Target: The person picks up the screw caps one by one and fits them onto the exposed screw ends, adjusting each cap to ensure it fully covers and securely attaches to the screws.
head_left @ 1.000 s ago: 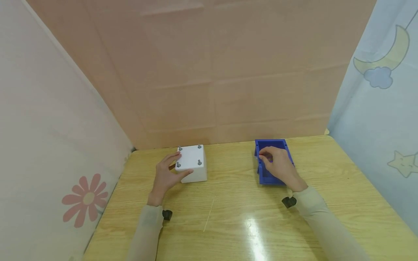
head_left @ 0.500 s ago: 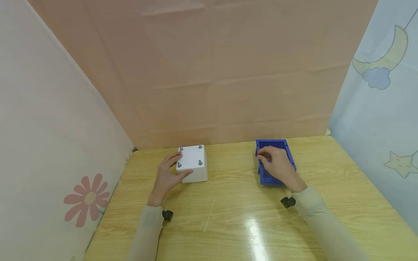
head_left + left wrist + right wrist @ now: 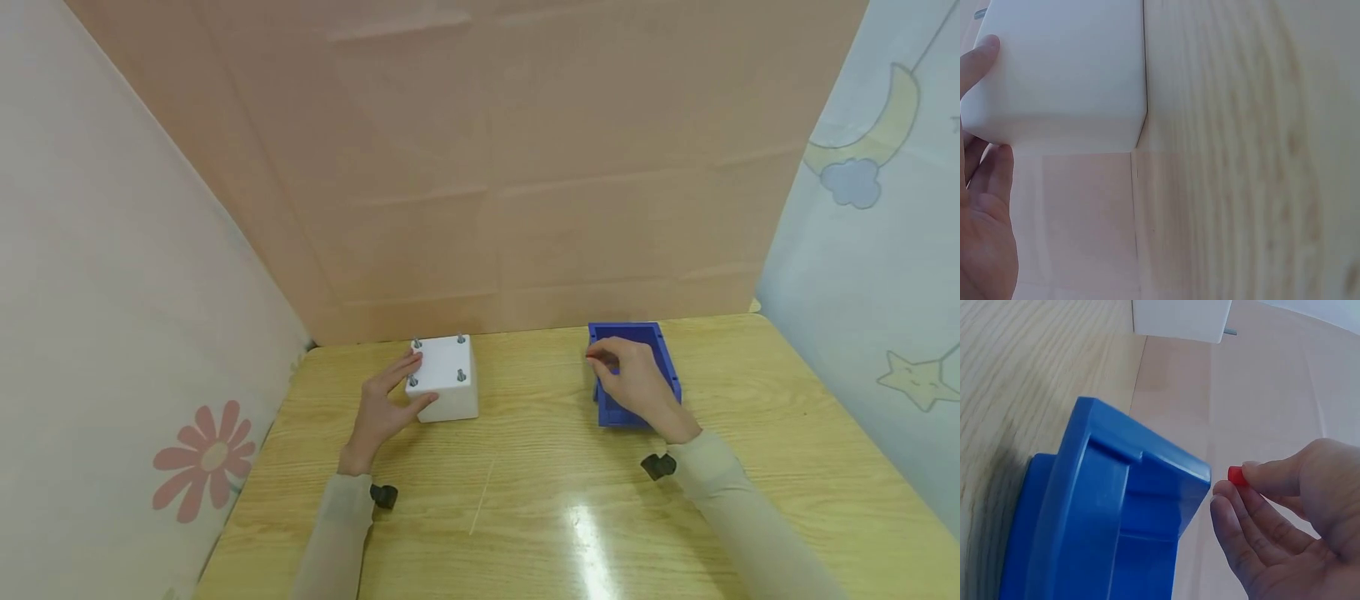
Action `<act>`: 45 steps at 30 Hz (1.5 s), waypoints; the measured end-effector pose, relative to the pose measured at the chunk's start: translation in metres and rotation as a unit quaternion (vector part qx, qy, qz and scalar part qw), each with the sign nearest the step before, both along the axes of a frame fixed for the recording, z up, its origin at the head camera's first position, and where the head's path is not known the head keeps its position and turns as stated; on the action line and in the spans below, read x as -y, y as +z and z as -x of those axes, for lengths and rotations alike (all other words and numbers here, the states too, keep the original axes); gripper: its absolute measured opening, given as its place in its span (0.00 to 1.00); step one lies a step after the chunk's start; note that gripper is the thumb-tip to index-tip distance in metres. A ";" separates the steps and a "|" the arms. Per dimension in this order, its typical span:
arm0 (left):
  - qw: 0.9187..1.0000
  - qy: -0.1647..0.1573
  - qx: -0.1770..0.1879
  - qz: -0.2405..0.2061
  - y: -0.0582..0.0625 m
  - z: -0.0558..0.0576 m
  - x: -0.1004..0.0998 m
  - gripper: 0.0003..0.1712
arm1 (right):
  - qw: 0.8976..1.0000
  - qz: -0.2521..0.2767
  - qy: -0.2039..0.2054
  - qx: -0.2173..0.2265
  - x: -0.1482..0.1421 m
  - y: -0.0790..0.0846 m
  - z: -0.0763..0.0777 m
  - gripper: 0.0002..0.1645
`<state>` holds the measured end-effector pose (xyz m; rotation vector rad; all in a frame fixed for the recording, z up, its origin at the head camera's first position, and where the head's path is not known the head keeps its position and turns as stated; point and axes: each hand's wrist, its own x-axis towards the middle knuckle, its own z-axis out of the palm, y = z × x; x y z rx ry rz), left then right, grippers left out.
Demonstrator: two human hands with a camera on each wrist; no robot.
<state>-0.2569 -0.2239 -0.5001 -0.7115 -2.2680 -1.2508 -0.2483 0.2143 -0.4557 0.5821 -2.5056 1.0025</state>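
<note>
A white box (image 3: 441, 363) with several metal bolts (image 3: 461, 376) standing up at its top corners is on the table. My left hand (image 3: 382, 407) grips its near left corner, thumb along the front edge and fingers at the left side. In the left wrist view, the thumb (image 3: 986, 53) lies against the box's smooth white side. Above the blue bin (image 3: 617, 417) on the right, my right hand (image 3: 637, 377) pinches a small red cap (image 3: 1237, 475) between thumb and fingertips. The right wrist view shows the cap just past the bin's rim (image 3: 1175, 464).
The wooden table (image 3: 525, 483) carries both the box and the bin, with bare wood between them. A tan cloth (image 3: 487, 167) hangs at the back edge. Patterned white cloths (image 3: 112, 333) stand along both sides.
My right hand has shifted slightly left over the bin with the red cap, towards the bin's left rim. My left hand stays on the white box.
</note>
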 end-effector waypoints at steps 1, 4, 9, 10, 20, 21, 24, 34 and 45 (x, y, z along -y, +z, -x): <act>1.000 -0.003 0.005 -0.002 0.000 0.000 0.000 0.36 | 1.000 0.003 0.001 0.000 0.000 0.000 0.000 0.07; 1.000 -0.007 0.011 -0.003 0.001 0.000 -0.001 0.36 | 1.000 0.007 0.006 -0.005 0.003 0.002 0.000 0.06; 0.999 -0.017 0.025 -0.014 0.002 0.001 0.000 0.35 | 1.000 0.011 0.012 -0.026 0.007 0.008 -0.001 0.06; 0.999 -0.017 0.032 -0.017 0.003 0.001 0.000 0.35 | 0.999 0.011 0.012 -0.028 0.008 0.009 -0.001 0.06; 0.998 -0.022 0.059 -0.022 0.003 0.001 0.002 0.34 | 0.999 0.027 0.017 -0.007 0.018 0.015 -0.001 0.06; 0.998 -0.023 0.058 -0.023 0.003 0.001 0.002 0.34 | 0.999 0.029 0.018 -0.006 0.019 0.015 -0.001 0.05; 0.998 -0.024 0.059 -0.024 0.002 0.001 0.002 0.34 | 0.999 0.030 0.021 -0.004 0.021 0.014 -0.001 0.05; 0.998 -0.028 0.051 -0.032 0.005 0.002 -0.001 0.34 | 0.999 0.038 0.033 -0.011 0.026 0.017 -0.001 0.06; 0.996 -0.032 0.058 -0.053 0.004 0.002 -0.003 0.34 | 0.998 0.051 0.039 -0.013 0.033 0.016 -0.002 0.06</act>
